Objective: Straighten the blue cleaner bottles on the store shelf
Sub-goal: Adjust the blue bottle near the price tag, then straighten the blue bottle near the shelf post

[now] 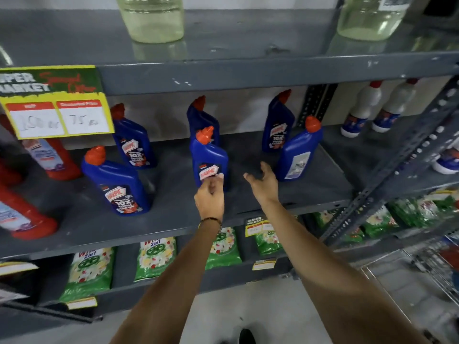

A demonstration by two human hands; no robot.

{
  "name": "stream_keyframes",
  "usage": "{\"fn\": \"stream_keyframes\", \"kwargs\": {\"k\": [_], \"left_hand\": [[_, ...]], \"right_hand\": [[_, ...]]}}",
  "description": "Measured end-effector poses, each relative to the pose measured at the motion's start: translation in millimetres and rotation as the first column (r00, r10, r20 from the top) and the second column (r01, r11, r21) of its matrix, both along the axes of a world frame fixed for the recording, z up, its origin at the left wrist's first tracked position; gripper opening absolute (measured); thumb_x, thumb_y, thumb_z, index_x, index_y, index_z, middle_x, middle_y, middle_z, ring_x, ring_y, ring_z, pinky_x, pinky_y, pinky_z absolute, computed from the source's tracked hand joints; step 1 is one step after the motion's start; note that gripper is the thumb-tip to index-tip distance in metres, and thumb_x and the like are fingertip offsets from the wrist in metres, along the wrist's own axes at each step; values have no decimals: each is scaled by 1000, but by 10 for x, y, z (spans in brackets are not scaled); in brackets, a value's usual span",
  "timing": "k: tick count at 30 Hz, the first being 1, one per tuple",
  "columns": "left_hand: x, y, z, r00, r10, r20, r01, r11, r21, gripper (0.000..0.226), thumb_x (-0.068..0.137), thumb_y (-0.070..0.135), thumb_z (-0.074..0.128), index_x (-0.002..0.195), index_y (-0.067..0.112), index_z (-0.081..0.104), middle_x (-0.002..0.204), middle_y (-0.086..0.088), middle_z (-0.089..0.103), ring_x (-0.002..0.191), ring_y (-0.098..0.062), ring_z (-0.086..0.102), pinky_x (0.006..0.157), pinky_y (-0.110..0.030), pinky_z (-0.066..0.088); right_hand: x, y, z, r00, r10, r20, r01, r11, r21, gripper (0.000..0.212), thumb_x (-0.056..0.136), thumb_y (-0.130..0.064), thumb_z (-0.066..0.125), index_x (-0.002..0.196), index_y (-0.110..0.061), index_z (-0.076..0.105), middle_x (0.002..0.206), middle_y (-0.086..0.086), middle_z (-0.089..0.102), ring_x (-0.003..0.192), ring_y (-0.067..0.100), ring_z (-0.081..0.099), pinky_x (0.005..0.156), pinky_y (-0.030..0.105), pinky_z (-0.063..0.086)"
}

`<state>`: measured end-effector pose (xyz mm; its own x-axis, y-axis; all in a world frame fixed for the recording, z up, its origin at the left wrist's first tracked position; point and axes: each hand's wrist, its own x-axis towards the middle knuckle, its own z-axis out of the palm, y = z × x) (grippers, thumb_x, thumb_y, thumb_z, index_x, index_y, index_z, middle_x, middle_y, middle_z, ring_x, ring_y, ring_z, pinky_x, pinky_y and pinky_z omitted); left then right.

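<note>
Several blue cleaner bottles with red caps stand on the grey middle shelf. My left hand grips the lower front of the centre front bottle, which stands upright with its label toward me. Another bottle stands right behind it. My right hand hovers open over the bare shelf, a little left of the right front bottle, whose back label faces out. Behind that one is a bottle facing front. On the left stand two more, one in front and one behind.
Red bottles crowd the far left under a yellow price sign. White bottles stand past the perforated upright on the right. Clear jugs sit on the shelf above, green detergent packs below.
</note>
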<state>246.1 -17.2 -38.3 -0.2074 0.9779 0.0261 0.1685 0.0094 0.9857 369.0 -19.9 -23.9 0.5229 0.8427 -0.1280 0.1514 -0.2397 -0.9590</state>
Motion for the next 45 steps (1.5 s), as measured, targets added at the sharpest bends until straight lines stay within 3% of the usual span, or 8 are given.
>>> {"fn": "stream_keyframes", "kwargs": {"k": [7,11,14,21,30,35,41,45], "left_hand": [[721,-4,125,925,-323,200,346,934,-93,39,88,51,43,98,19,62,111,-8,64,105,-19,58,91,-30,40],[1121,150,274,877,-419,233,457,879,-137,69,85,63,30,126,12,51,136,-9,52,126,-23,47,111,-41,31],[1393,291,402,843,-426,328,490,860,-144,65,93,54,19,136,9,39,141,-5,42,132,-19,37,108,-31,25],[1819,530,441,840,-410,357,506,829,-239,72,90,61,8,115,18,59,109,-7,62,104,-20,58,70,-22,44],[1792,337,529,870,-285,402,380,907,-180,70,90,61,13,96,16,67,110,-7,67,89,-17,63,71,-26,48],[1721,252,606,881,-222,417,301,944,-133,71,91,59,19,111,8,64,111,-10,65,87,-21,66,63,-22,55],[1695,89,470,895,-261,362,306,949,-74,57,94,48,31,111,5,64,104,-7,66,101,-17,61,80,-22,46],[1675,89,338,932,-274,235,310,942,-129,29,85,43,54,83,19,70,97,-5,67,95,-18,61,81,-29,49]], "right_hand": [[551,-255,19,953,-282,108,285,958,-10,44,85,-18,62,124,-2,50,123,19,62,112,36,59,89,36,47],[941,-162,36,975,-218,-33,216,975,-50,71,82,-13,65,143,-4,29,136,17,53,121,32,54,96,34,45],[1154,-17,51,988,-128,-90,120,988,-96,85,78,-10,67,147,-4,18,139,17,49,124,31,51,101,35,44],[1331,189,23,990,-28,-140,7,989,-148,115,66,-6,73,149,-5,-6,154,23,21,138,33,33,107,36,40],[1629,306,296,969,247,14,-243,962,-125,70,50,-20,84,114,-12,57,109,4,68,100,23,65,87,34,54],[1810,335,572,867,493,68,-487,869,-90,51,56,-5,76,104,-10,61,101,7,67,97,25,64,85,35,52],[1974,389,489,821,560,-110,-564,826,-10,65,62,18,66,117,-16,57,114,11,65,112,31,59,100,44,47],[2045,355,349,863,436,-256,-455,890,-19,68,59,28,49,115,-11,57,99,11,68,106,34,59,84,41,53]]}}
